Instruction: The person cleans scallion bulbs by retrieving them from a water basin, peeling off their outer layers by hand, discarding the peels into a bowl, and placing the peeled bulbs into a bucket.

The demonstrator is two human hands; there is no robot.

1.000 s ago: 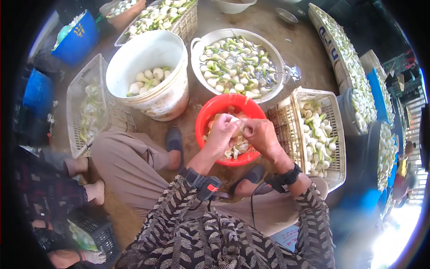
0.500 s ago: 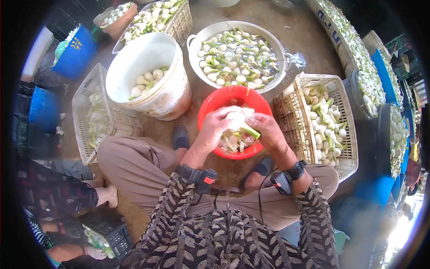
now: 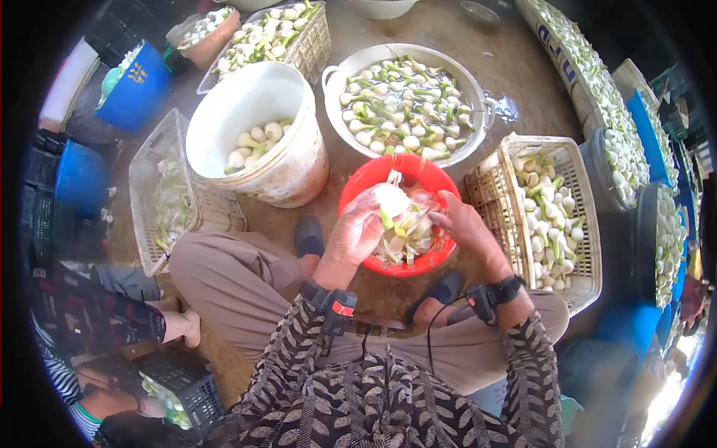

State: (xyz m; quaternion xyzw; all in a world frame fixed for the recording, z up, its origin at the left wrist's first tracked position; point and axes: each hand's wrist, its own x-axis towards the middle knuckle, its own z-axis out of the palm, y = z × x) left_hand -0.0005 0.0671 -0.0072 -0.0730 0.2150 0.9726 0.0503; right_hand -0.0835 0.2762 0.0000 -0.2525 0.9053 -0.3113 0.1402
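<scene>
In my left hand (image 3: 357,230) is a white garlic bulb (image 3: 391,198) with a short green stem pointing down and roots at its top. It hangs over the left part of a red basin (image 3: 351,196). Loose peeled skins (image 3: 409,233) fill the basin below it. My right hand (image 3: 464,222) is over the basin's right rim, fingers apart, apart from the bulb and with nothing visible in it.
A white bucket (image 3: 299,160) with several bulbs stands left. Beyond the red basin, a metal pan (image 3: 331,123) holds bulbs in water. Crates of bulbs (image 3: 590,246) and skins (image 3: 142,201) flank me. At lower left, another person's hand (image 3: 153,405) touches a black crate (image 3: 205,396).
My right hand has let go of the bulb and moved right, its fingers spreading. The left hand keeps the bulb, now turned with its stem downward. More skins show in the basin.
</scene>
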